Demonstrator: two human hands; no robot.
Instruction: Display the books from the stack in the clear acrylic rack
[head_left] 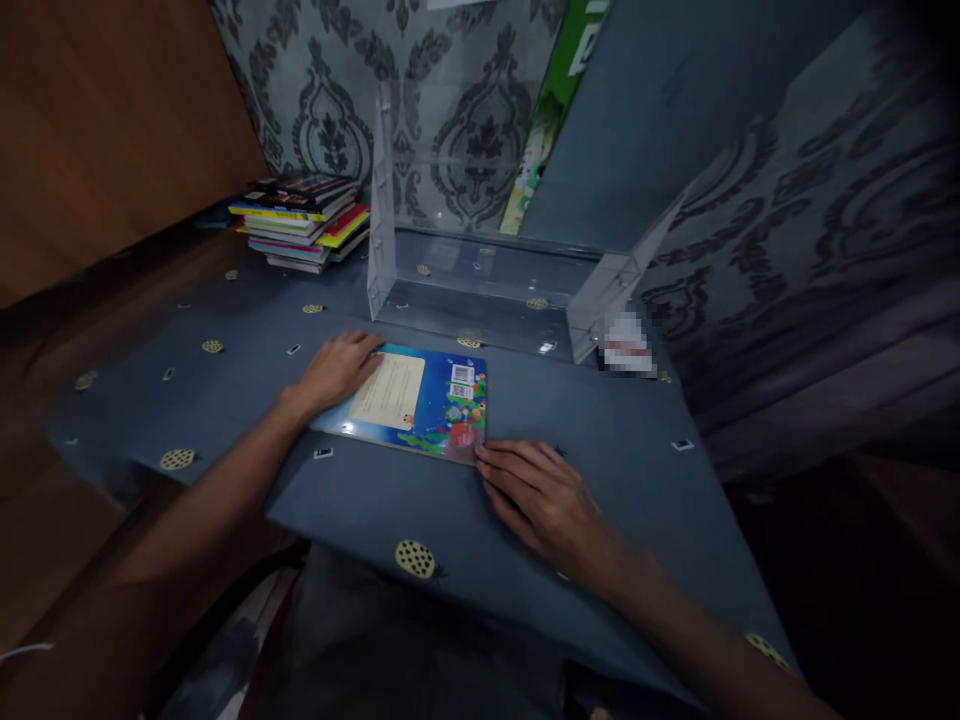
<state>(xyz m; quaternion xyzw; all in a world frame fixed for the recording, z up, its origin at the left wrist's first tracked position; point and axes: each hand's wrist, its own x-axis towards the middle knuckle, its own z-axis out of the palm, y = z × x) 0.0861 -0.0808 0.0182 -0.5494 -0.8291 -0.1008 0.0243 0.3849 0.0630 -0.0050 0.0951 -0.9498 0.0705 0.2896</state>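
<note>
A thin blue picture book [442, 400] lies flat on the cloth-covered table, with its printed cover up. On it are a cream text panel, two square codes and a colourful sea scene. My left hand [341, 368] rests over the book's left end, its fingers laid flat across the edge. At the near right corner, the fingertips of my right hand [541, 495] touch the book. Those fingers are stretched out and close together, and the thumb is hidden.
Behind the book stands a clear plastic rack [382, 220] with upright sides. A stack of books [300, 225] sits at the back left. Right of the rack is a blurred white item [628, 345]. A green panel [551, 120] leans against the patterned wall [322, 90].
</note>
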